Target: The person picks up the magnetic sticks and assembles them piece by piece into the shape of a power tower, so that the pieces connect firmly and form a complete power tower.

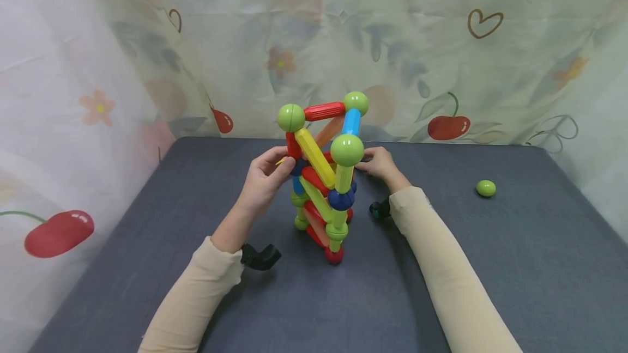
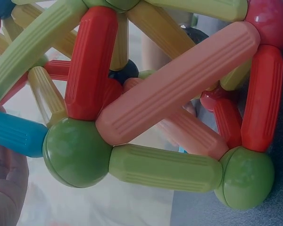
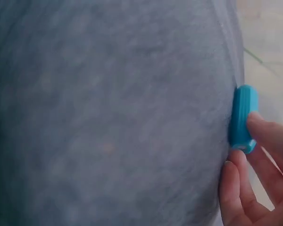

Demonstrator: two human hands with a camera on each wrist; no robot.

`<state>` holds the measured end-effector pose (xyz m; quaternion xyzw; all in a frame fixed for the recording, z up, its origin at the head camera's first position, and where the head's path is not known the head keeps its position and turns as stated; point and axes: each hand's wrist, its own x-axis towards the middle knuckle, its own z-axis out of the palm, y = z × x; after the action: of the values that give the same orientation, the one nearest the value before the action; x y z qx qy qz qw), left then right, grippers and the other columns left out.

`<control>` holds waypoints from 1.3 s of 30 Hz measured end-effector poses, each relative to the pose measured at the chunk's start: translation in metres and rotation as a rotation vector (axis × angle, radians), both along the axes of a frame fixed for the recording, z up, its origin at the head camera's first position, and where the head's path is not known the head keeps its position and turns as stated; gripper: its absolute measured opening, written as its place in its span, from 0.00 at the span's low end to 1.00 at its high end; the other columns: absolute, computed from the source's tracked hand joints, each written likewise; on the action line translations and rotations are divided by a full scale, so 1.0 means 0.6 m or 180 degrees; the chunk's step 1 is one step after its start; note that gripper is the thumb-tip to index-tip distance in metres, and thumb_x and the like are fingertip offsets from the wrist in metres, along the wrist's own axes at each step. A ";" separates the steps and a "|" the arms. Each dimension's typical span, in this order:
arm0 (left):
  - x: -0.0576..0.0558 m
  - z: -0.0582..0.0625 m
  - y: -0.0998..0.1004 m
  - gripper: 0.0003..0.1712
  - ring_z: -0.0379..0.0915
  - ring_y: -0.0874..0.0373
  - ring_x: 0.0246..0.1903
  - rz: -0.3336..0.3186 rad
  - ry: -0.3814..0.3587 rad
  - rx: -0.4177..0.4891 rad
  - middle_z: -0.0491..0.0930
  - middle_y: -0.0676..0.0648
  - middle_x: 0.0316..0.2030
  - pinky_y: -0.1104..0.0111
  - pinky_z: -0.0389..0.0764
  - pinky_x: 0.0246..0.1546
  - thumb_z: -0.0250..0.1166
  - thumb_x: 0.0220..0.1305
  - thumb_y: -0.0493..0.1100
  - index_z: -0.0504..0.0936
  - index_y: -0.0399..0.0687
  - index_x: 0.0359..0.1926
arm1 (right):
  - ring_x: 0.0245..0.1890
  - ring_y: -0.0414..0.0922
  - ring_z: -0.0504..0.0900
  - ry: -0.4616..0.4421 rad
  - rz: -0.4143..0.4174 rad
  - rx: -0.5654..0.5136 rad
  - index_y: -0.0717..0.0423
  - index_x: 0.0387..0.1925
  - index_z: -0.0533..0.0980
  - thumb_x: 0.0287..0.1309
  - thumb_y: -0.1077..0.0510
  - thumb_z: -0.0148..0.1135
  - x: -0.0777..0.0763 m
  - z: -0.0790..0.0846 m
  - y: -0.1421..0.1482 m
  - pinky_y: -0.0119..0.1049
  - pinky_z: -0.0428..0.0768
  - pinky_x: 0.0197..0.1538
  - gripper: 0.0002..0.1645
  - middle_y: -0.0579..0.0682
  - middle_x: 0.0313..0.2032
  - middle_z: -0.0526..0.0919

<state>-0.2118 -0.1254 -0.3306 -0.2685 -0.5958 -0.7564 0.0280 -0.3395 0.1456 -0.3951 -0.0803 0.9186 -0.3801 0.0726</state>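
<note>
A tall structure of magnetic rods and balls point(image 1: 316, 158) stands mid-table, with green balls at the top and a red ball point(image 1: 334, 255) at its near foot. The left hand point(image 1: 262, 178) grips its left side by a dark blue ball point(image 1: 299, 167). In the left wrist view, part of that hand point(image 2: 7, 183) shows beside a blue rod point(image 2: 16, 133) of the structure. Behind the structure, the right hand point(image 1: 380, 165) is low at the table and partly hidden. The right wrist view shows the right hand point(image 3: 262, 174) pinching a loose blue rod point(image 3: 243, 117) at the table surface.
A loose green ball point(image 1: 486, 188) lies on the dark grey table point(image 1: 539, 266) to the right. A printed cloth point(image 1: 235, 80) hangs behind the table, and pale cloth rises at the left. Black wrist cameras point(image 1: 261, 257) sit under both forearms.
</note>
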 end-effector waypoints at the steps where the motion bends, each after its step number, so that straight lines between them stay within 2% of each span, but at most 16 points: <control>1: 0.000 0.000 0.000 0.18 0.77 0.65 0.43 -0.0003 0.0007 0.0005 0.80 0.57 0.43 0.72 0.80 0.46 0.68 0.56 0.60 0.82 0.62 0.46 | 0.42 0.55 0.82 0.0065 -0.0026 0.0078 0.66 0.51 0.78 0.62 0.59 0.62 0.002 0.000 0.000 0.38 0.81 0.41 0.19 0.65 0.51 0.80; 4: 0.000 0.001 0.000 0.18 0.77 0.65 0.43 -0.0001 0.0027 0.0004 0.80 0.57 0.43 0.72 0.81 0.47 0.68 0.56 0.60 0.82 0.62 0.46 | 0.42 0.55 0.80 0.0137 -0.0088 0.0167 0.67 0.46 0.79 0.61 0.59 0.62 0.007 0.004 0.005 0.41 0.79 0.42 0.16 0.64 0.45 0.81; 8: 0.001 0.001 0.000 0.18 0.78 0.64 0.43 0.0022 0.0057 0.0013 0.80 0.56 0.43 0.72 0.81 0.46 0.68 0.56 0.60 0.82 0.61 0.46 | 0.46 0.58 0.79 0.0003 -0.0111 -0.0149 0.68 0.51 0.76 0.64 0.61 0.59 0.015 0.019 0.021 0.43 0.79 0.47 0.18 0.66 0.49 0.79; 11: 0.001 0.000 0.001 0.18 0.78 0.64 0.42 0.0068 0.0077 0.0022 0.80 0.57 0.43 0.72 0.81 0.46 0.68 0.55 0.60 0.82 0.62 0.45 | 0.53 0.60 0.77 -0.0050 -0.0189 -0.0564 0.70 0.57 0.71 0.67 0.61 0.55 0.026 0.048 0.037 0.48 0.77 0.55 0.21 0.69 0.54 0.75; 14: 0.002 -0.002 0.004 0.19 0.78 0.65 0.42 0.0138 0.0117 0.0033 0.79 0.57 0.42 0.73 0.81 0.46 0.68 0.54 0.62 0.82 0.62 0.45 | 0.51 0.53 0.77 0.0053 -0.0353 -0.0925 0.67 0.60 0.68 0.68 0.57 0.54 0.045 0.093 0.050 0.45 0.76 0.56 0.24 0.65 0.55 0.74; 16: 0.003 -0.003 0.006 0.19 0.78 0.65 0.42 0.0183 0.0149 0.0061 0.79 0.57 0.42 0.72 0.81 0.46 0.68 0.54 0.62 0.82 0.63 0.45 | 0.46 0.45 0.78 0.0240 -0.0449 -0.1231 0.64 0.60 0.68 0.67 0.56 0.56 0.062 0.128 0.055 0.38 0.77 0.53 0.24 0.58 0.51 0.75; 19: 0.006 -0.003 0.010 0.20 0.79 0.64 0.42 0.0270 0.0181 0.0107 0.80 0.56 0.42 0.72 0.81 0.47 0.68 0.54 0.62 0.82 0.62 0.45 | 0.39 0.37 0.78 0.0599 -0.0485 -0.1892 0.58 0.54 0.72 0.66 0.57 0.58 0.098 0.182 0.060 0.28 0.78 0.47 0.17 0.48 0.44 0.74; 22: 0.013 -0.004 0.016 0.20 0.79 0.63 0.43 0.0422 0.0219 0.0121 0.79 0.56 0.42 0.73 0.81 0.47 0.68 0.54 0.62 0.82 0.61 0.45 | 0.35 0.38 0.79 0.1031 -0.0338 -0.2526 0.53 0.45 0.76 0.63 0.62 0.60 0.139 0.230 0.058 0.25 0.79 0.43 0.09 0.46 0.39 0.74; 25: 0.021 -0.004 0.024 0.20 0.79 0.62 0.44 0.0595 0.0299 0.0117 0.81 0.57 0.42 0.74 0.80 0.46 0.68 0.55 0.61 0.82 0.60 0.46 | 0.33 0.40 0.80 0.1394 -0.0089 -0.2786 0.51 0.42 0.78 0.61 0.64 0.61 0.181 0.269 0.051 0.22 0.76 0.32 0.09 0.49 0.38 0.77; 26: 0.023 -0.005 0.028 0.20 0.80 0.62 0.44 0.0620 0.0336 0.0130 0.81 0.58 0.43 0.74 0.80 0.46 0.68 0.55 0.61 0.82 0.60 0.46 | 0.32 0.40 0.80 0.1507 -0.0004 -0.2777 0.51 0.42 0.78 0.61 0.64 0.61 0.195 0.279 0.046 0.22 0.74 0.28 0.09 0.49 0.37 0.78; 29: 0.031 -0.006 0.043 0.19 0.81 0.63 0.42 0.0670 0.0432 0.0166 0.82 0.58 0.43 0.75 0.79 0.44 0.68 0.56 0.60 0.82 0.61 0.45 | 0.35 0.42 0.80 0.1778 0.0201 -0.2678 0.52 0.43 0.79 0.59 0.67 0.62 0.236 0.305 0.030 0.26 0.73 0.28 0.11 0.49 0.36 0.80; 32: 0.040 -0.007 0.062 0.18 0.80 0.65 0.40 0.0642 0.0535 0.0221 0.81 0.59 0.43 0.76 0.79 0.40 0.68 0.56 0.59 0.81 0.59 0.45 | 0.38 0.43 0.80 0.2139 0.0491 -0.2451 0.57 0.44 0.79 0.57 0.69 0.62 0.266 0.318 0.014 0.27 0.77 0.40 0.12 0.47 0.37 0.81; 33: 0.043 -0.007 0.068 0.20 0.80 0.66 0.40 0.0648 0.0568 0.0230 0.81 0.59 0.43 0.76 0.79 0.39 0.68 0.57 0.59 0.81 0.55 0.45 | 0.40 0.43 0.80 0.2249 0.0603 -0.2377 0.61 0.44 0.78 0.57 0.70 0.62 0.273 0.321 0.009 0.28 0.78 0.46 0.12 0.47 0.38 0.81; 34: 0.046 -0.007 0.075 0.22 0.79 0.66 0.39 0.0642 0.0611 0.0245 0.81 0.59 0.42 0.77 0.78 0.38 0.68 0.57 0.59 0.81 0.50 0.45 | 0.40 0.43 0.80 0.2368 0.0724 -0.2289 0.65 0.43 0.78 0.56 0.71 0.62 0.279 0.321 0.006 0.29 0.78 0.47 0.12 0.46 0.39 0.82; 37: 0.053 -0.006 0.091 0.30 0.78 0.67 0.39 0.0643 0.0703 0.0217 0.80 0.60 0.42 0.76 0.77 0.36 0.67 0.59 0.58 0.77 0.33 0.44 | 0.41 0.41 0.80 0.2675 0.0949 -0.1845 0.73 0.43 0.76 0.53 0.73 0.64 0.294 0.321 -0.003 0.28 0.78 0.48 0.14 0.42 0.40 0.81; 39: 0.057 -0.006 0.099 0.35 0.77 0.67 0.38 0.0652 0.0738 0.0184 0.79 0.60 0.41 0.76 0.75 0.33 0.67 0.60 0.58 0.73 0.24 0.44 | 0.41 0.40 0.79 0.2831 0.1011 -0.1513 0.75 0.41 0.76 0.48 0.75 0.66 0.302 0.321 -0.005 0.27 0.77 0.48 0.15 0.43 0.39 0.82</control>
<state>-0.1778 -0.0657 -0.3343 -0.2910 -0.5908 -0.7303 0.1813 -0.1581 0.1424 -0.2024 -0.3862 0.7257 -0.4914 -0.2877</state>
